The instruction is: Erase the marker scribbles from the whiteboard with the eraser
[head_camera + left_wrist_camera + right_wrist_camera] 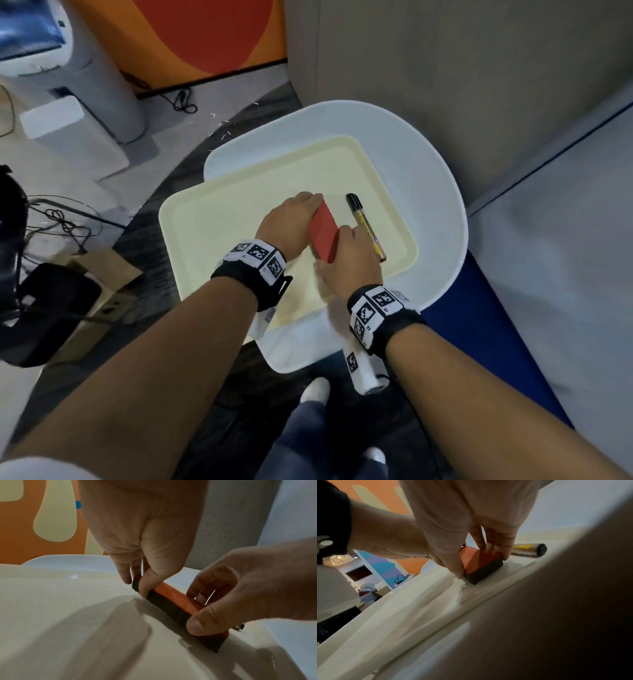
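Note:
A red eraser (323, 233) with a dark felt underside lies flat on the cream whiteboard tray (212, 233). My left hand (298, 212) pinches its far end, thumb on one side and fingers on the other, as the left wrist view shows (135, 586). Around its near end my right hand (342, 253) curls, with the thumb (197, 627) pressed on the felt side. In the right wrist view the eraser (477, 559) sits between thumb and fingers. I see no scribbles on the bare board; the hands hide the part under them.
A black-capped marker (364, 226) lies on the board just right of the eraser, close to my right fingers, and shows in the right wrist view too (527, 550). The board rests on a white round-cornered table (438, 192). Cables and boxes clutter the floor at left.

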`<state>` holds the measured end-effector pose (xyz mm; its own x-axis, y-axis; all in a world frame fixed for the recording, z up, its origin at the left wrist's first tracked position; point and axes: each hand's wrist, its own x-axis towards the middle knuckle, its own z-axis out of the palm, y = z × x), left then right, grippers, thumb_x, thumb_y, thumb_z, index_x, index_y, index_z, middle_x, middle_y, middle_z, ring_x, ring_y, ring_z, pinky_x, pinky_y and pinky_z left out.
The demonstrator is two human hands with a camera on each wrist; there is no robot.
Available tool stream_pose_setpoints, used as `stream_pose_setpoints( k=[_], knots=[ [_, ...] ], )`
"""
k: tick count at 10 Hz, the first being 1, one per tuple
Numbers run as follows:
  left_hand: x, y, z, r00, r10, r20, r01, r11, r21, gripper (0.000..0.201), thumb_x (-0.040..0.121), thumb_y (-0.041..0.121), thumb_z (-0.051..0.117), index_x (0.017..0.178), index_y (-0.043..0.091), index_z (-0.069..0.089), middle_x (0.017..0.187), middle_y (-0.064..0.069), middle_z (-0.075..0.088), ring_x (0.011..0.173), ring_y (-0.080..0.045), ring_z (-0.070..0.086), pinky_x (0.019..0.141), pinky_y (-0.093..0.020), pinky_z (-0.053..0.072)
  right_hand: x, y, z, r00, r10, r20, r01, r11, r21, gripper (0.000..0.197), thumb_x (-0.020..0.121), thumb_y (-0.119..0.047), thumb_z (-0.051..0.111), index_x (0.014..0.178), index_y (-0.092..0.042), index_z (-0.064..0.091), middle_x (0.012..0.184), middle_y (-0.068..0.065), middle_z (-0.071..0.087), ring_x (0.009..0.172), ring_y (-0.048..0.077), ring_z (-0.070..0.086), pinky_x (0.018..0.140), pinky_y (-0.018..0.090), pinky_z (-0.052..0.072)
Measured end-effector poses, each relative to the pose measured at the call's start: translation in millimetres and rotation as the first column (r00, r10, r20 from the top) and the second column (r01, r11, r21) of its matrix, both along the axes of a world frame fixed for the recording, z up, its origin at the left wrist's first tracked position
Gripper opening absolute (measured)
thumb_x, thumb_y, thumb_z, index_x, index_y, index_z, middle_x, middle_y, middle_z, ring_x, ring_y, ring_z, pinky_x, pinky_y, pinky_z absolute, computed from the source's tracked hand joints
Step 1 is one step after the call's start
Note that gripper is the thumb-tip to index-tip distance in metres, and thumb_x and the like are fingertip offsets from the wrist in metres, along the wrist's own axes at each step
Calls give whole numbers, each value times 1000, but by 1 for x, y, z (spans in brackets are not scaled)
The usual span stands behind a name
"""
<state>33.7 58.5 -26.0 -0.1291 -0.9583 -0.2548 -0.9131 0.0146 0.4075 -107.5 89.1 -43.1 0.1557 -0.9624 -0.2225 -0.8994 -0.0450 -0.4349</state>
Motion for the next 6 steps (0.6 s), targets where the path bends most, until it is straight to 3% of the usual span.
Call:
stream_pose_setpoints(
  k=[1, 3, 4, 6],
  knots=[
    [2, 0, -11, 999, -20, -26, 20, 1000, 4, 63, 81, -10, 45, 139, 13, 46, 135, -5, 51, 116, -30, 53, 86, -48, 50, 1, 0, -3, 1000, -16, -19, 16, 1000, 26, 43, 83, -29, 72, 114, -10, 50, 115, 6, 46, 106, 26, 50, 70, 31, 38],
    [5, 5, -20, 999, -30, 11, 30, 999, 26, 72, 86, -12, 43, 152, 15, 33, 156, -2, 33, 137, -27, 37, 99, -46, 45, 4, 3, -3, 996, 34, -83, -32, 999, 36, 48, 86, -35, 71, 120, -11, 47, 117, 6, 49, 111, 24, 47, 78, 33, 42],
    [4, 9, -16, 996, -66, 52, 64, 997, 35, 75, 89, -11, 44, 156, 16, 24, 163, -5, 18, 147, -26, 23, 107, -42, 40, 3, 6, 0, 996, 50, -80, -46, 997, 61, 56, 82, -39, 74, 120, -11, 45, 118, 7, 51, 111, 26, 47, 81, 36, 45],
    [-3, 16, 0, 993, -79, 89, 81, 996, -20, 70, 92, 1, 47, 156, 14, 22, 163, -13, 15, 149, -29, 19, 115, -43, 28, -17, 7, 13, 993, 119, -9, -118, 988, 97, 63, 81, -45, 74, 125, -10, 45, 123, 9, 50, 113, 28, 49, 92, 41, 46]
  ],
)
